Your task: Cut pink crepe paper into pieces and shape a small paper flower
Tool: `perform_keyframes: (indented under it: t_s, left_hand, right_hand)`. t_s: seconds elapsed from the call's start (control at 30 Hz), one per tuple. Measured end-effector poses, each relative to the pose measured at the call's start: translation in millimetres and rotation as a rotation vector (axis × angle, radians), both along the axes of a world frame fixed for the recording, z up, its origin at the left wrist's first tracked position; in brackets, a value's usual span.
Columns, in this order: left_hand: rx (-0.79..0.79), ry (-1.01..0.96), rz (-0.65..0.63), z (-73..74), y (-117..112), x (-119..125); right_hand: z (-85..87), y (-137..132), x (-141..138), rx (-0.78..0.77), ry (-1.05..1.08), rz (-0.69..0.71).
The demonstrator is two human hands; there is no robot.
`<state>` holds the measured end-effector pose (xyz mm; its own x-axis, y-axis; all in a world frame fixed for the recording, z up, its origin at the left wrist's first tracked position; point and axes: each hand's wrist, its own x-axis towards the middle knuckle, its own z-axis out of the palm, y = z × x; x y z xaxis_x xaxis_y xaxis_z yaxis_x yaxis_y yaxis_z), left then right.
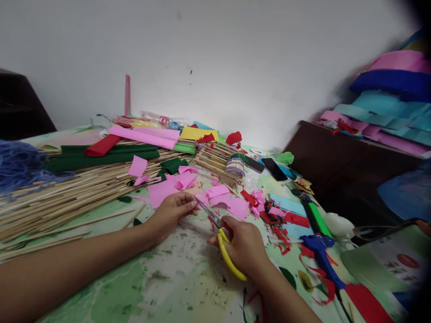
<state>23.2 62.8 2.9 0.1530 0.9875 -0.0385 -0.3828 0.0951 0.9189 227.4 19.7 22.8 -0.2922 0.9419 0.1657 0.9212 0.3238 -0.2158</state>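
Observation:
My right hand [244,246] is closed round the yellow handles of a pair of scissors [220,237], whose blades point up-left toward a small pink paper piece [202,198]. My left hand [171,211] pinches that pink piece at its fingertips, resting on the table. More pink paper scraps [218,194] lie just beyond the blades, and a larger pink sheet [160,192] lies beside my left hand. Red paper scraps [279,229] are scattered to the right of the scissors.
A big pile of thin wooden sticks [63,197] covers the left. Rolls of green, red and pink crepe paper [111,150] lie behind it. A blue glue gun [319,251], a green-handled tool [314,215], two phones [274,169] and a dark cabinet [343,166] stand on the right.

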Motion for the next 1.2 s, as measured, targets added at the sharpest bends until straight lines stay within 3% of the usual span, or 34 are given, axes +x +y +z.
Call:
perform_keyframes:
  t_s: [0.33, 0.57, 1.2]
  left_hand:
    - [0.009, -0.003, 0.001, 1.1, -0.6, -0.2]
    - [0.022, -0.14, 0.114, 2.6, 2.1, 0.0]
    - [0.014, -0.093, 0.052, -1.8, 2.6, -2.1]
  right_hand:
    - [2.2, -0.3, 0.1, -0.014, 0.0, -0.012]
    - [0.2, -0.2, 1.1, 0.002, 0.009, -0.02]
    - [2.0, 0.1, 0.4, -0.02, 0.041, -0.002]
